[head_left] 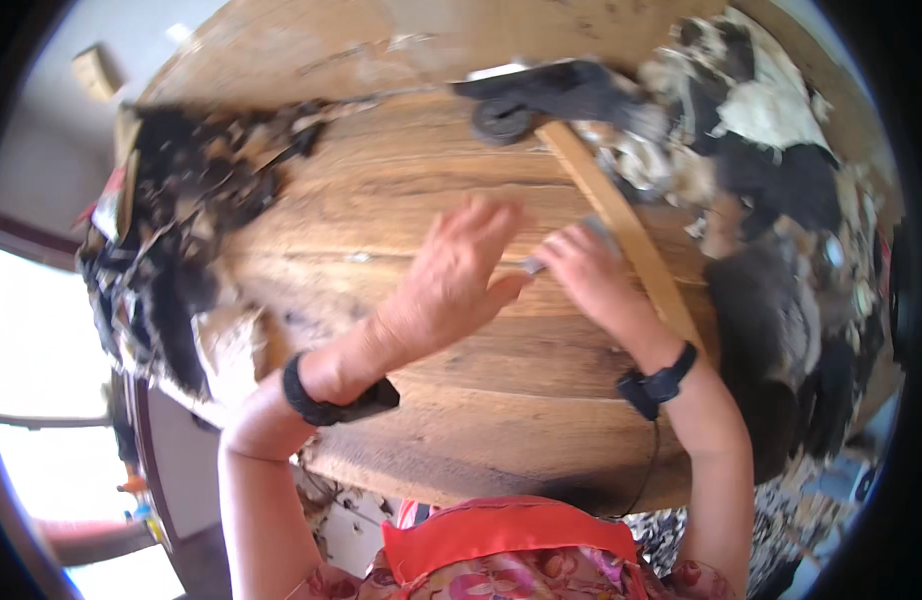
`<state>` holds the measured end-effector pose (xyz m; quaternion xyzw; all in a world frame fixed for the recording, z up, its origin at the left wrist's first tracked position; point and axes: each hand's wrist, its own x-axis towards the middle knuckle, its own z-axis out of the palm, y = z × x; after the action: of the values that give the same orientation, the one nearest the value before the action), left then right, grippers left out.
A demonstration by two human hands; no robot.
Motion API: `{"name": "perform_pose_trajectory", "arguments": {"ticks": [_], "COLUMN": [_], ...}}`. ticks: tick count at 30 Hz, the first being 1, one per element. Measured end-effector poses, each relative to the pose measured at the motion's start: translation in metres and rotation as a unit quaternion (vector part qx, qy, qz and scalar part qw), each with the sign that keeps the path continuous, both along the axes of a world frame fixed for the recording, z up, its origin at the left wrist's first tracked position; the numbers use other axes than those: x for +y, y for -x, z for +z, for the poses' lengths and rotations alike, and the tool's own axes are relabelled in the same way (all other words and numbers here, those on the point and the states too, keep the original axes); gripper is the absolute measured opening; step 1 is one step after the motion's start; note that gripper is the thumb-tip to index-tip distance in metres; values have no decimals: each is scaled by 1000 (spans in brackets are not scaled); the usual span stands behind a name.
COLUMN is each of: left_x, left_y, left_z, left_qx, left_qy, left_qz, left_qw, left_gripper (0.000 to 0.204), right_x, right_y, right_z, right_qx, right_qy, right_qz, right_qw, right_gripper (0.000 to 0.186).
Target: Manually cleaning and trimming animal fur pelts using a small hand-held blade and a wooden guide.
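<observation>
My left hand [456,265] is over the middle of the wooden table, fingers stretched out and thumb apart, a little blurred by motion. Nothing shows in it. To its right, my right hand [584,268] bends its fingers over a small grey piece [601,236], perhaps cloth or leather; part of it is hidden under the fingers. A long, flat wooden stick [621,220] lies slanting just beyond the right hand, close to the forearm. Each wrist wears a black band.
Black and brown scraps [206,170] heap along the table's left side. More black, grey and white scraps [781,190] pile up on the right. At the far side lies a dark strap-like piece with a round end [503,120]. The round wooden tabletop [381,210] has dark cracks.
</observation>
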<state>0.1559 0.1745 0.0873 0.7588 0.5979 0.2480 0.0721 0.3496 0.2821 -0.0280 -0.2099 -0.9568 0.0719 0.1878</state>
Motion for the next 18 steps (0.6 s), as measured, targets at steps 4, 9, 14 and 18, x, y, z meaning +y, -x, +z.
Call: {"name": "perform_pose_trajectory", "arguments": {"ticks": [4, 9, 14, 18], "left_x": [-110, -255, -372, -381], "left_y": [71, 214, 321, 342], "left_z": [-53, -85, -109, -125], "left_qx": [-142, 25, 44, -213], "left_qy": [105, -49, 17, 19], "left_qz": [204, 482, 628, 570], "left_qw": [963, 875, 777, 793], "left_gripper": [38, 27, 36, 23], "right_x": [34, -1, -150, -254], "right_y": [-20, 20, 178, 296], "right_z": [-12, 3, 21, 3], "right_qx": [18, -28, 20, -43], "right_qy": [22, -107, 445, 786], "right_qz": [-51, -213, -22, -31], "right_qw": [998, 971, 895, 616], "right_gripper": [15, 20, 30, 55]}}
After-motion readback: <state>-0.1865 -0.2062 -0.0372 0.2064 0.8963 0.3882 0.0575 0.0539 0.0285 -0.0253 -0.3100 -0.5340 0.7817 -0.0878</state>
